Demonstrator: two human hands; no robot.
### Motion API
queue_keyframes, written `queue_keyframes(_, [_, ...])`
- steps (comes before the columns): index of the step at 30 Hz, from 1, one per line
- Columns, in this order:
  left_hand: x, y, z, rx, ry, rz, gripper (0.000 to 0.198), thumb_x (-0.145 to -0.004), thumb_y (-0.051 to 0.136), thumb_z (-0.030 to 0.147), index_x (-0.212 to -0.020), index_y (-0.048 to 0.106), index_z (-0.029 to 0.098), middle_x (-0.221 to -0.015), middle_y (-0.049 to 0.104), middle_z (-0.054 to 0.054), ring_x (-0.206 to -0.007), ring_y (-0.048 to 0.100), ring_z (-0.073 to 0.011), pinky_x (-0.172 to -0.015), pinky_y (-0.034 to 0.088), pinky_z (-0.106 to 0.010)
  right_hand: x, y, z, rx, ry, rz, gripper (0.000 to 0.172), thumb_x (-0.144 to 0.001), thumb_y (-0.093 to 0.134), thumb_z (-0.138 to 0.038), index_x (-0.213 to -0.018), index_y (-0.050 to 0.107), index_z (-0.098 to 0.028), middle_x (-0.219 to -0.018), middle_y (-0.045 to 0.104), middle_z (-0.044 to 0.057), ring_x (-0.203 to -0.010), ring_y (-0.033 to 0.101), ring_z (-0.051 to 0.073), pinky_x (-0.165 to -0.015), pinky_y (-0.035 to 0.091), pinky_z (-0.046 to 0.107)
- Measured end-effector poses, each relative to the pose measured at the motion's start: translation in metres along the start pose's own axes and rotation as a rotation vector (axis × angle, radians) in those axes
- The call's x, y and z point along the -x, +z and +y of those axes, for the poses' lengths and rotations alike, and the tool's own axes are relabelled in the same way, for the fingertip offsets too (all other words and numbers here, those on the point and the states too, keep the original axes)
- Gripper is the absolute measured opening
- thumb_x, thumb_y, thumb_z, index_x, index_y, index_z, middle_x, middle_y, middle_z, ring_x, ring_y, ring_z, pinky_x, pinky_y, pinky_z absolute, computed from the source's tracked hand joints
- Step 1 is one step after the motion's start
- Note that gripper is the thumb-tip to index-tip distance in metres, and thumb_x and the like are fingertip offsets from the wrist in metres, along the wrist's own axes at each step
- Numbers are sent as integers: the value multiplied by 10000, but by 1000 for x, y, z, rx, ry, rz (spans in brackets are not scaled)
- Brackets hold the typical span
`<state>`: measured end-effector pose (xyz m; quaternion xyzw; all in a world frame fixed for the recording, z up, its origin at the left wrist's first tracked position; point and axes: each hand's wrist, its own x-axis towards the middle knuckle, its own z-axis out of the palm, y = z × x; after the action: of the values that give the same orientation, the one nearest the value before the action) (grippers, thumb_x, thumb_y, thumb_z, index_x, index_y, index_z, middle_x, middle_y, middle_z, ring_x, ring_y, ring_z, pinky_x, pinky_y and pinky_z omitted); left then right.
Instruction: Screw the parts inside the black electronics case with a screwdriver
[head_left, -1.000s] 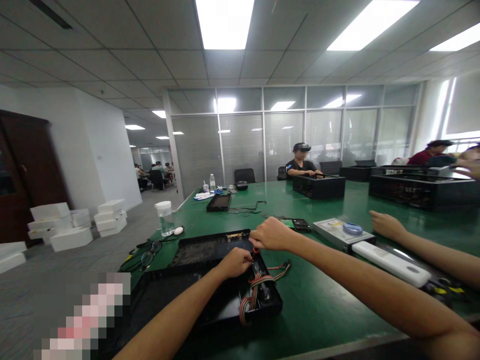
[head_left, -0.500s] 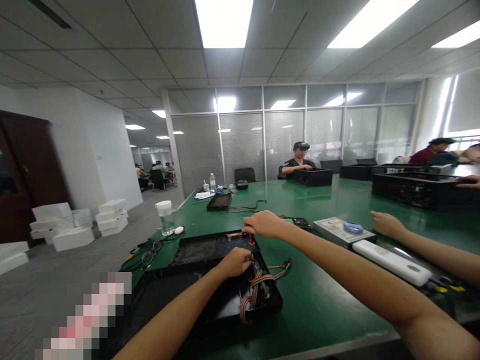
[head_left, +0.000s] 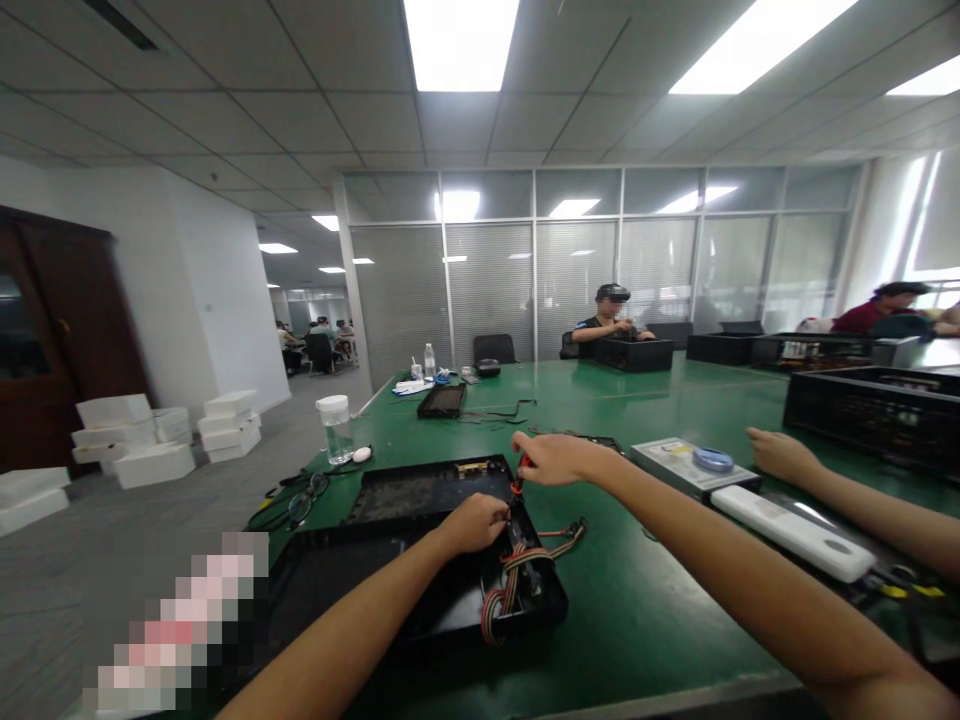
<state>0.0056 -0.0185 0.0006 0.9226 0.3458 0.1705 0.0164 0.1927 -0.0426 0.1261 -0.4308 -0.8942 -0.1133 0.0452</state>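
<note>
The right hand (head_left: 566,458) has its grip closed around a red-handled tool (head_left: 517,488), held upright with its lower end down at the side wall of an open black case (head_left: 330,570). The left hand (head_left: 476,522) is just beside that lower end, fingertips drawn together at the same wall; whether its grip pinches anything cannot be told. The case lies on the green table (head_left: 637,600) in front of the person, with striped wires (head_left: 493,612) looped over its near right corner and a loose end reaching onto the tabletop.

To the right, a flat metal unit (head_left: 652,462) bears a pale label with a yellow patch, its print too small to read. A blue coil (head_left: 712,460) sits on top, and a long white device (head_left: 791,533) lies just beside. A co-worker's hand (head_left: 784,455) rests near them. On the left stand a clear jar with a white lid (head_left: 335,430) and a pair of glasses (head_left: 301,503). Across the table, a seated person's dark sleeve carries a blue patch (head_left: 580,325), illegible from here.
</note>
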Motion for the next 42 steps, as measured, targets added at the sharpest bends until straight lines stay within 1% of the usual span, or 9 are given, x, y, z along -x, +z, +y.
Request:
queue_keyframes(5, [2, -4, 3, -56, 69, -7, 107, -764, 450, 101, -801, 537, 153, -780, 574, -24, -761, 522, -143, -700, 381, -217, 12, 48, 38, -235, 49, 241, 475, -829, 319, -548, -676, 559, -169, -615, 584, 47, -605, 539, 165, -567, 333, 246])
queue_keyframes(10, [2, -1, 5, -80, 78, -58, 185, -822, 382, 100, -950, 498, 165, -929, 557, -41, -867, 512, -148, -798, 388, -240, 23, 137, 87, -1053, 339, 556, 438, -805, 338, -555, -651, 484, -173, -445, 420, -43, -405, 403, 107, -436, 324, 224])
queue_keyframes(13, [1, -5, 3, -74, 94, -33, 173, -837, 379, 117, -940, 511, 159, -937, 559, -45, -884, 510, -144, -820, 385, -239, 24, 167, 103, -1481, 518, 762, 373, -752, 443, -551, -662, 436, -189, -403, 350, -83, -355, 346, 88, -381, 307, 206])
queue_keyframes(18, [0, -38, -6, -48, 74, -38, 137, -821, 462, 186, -866, 587, 149, -874, 612, -40, -831, 548, -135, -783, 399, -220, 18, 163, 96, -1902, 603, 886, 310, -744, 512, -485, -681, 425, -194, -441, 387, -75, -378, 399, 77, -350, 321, 175])
queue_keyframes(23, [20, -61, -19, -61, -150, -465, 57, -711, 594, 208, -724, 603, 153, -661, 633, -9, -600, 576, -123, -569, 425, -195, 18, 134, 78, -2067, 447, 835, 235, -792, 485, -425, -806, 499, -190, -611, 511, -24, -450, 454, 72, -353, 348, 164])
queue_keyframes(28, [53, -57, -29, 81, -352, -620, 163, -774, 522, 306, -858, 555, 170, -604, 612, 11, -485, 556, -112, -430, 387, -171, 31, 100, 76, -1735, 220, 671, 204, -709, 600, -320, -819, 490, -188, -734, 526, -8, -608, 507, 106, -523, 442, 224])
queue_keyframes(32, [61, -71, -35, 59, -287, -485, 314, -771, 523, 423, -980, 515, 189, -689, 619, 1, -568, 569, -130, -482, 393, -188, 45, 80, 45, -1094, 17, 542, 133, -709, 559, -239, -702, 438, -184, -698, 488, -23, -608, 451, 108, -576, 399, 236])
queue_keyframes(37, [51, -84, -59, -161, -223, -242, 302, -806, 465, 451, -904, 545, 178, -825, 601, -41, -741, 555, -159, -614, 384, -221, 84, 74, -35, -453, -259, 89, 150, -769, 490, -236, -896, 557, -195, -888, 581, 33, -775, 530, 148, -682, 366, 240])
queue_keyframes(42, [42, -69, -87, -125, -360, -491, 429, -765, 456, 557, -780, 600, 153, -751, 594, -26, -663, 536, -145, -537, 345, -205, 119, 94, -64, -209, -235, 51, 154, -816, 427, -229, -826, 577, -196, -804, 592, 33, -677, 539, 141, -599, 321, 249])
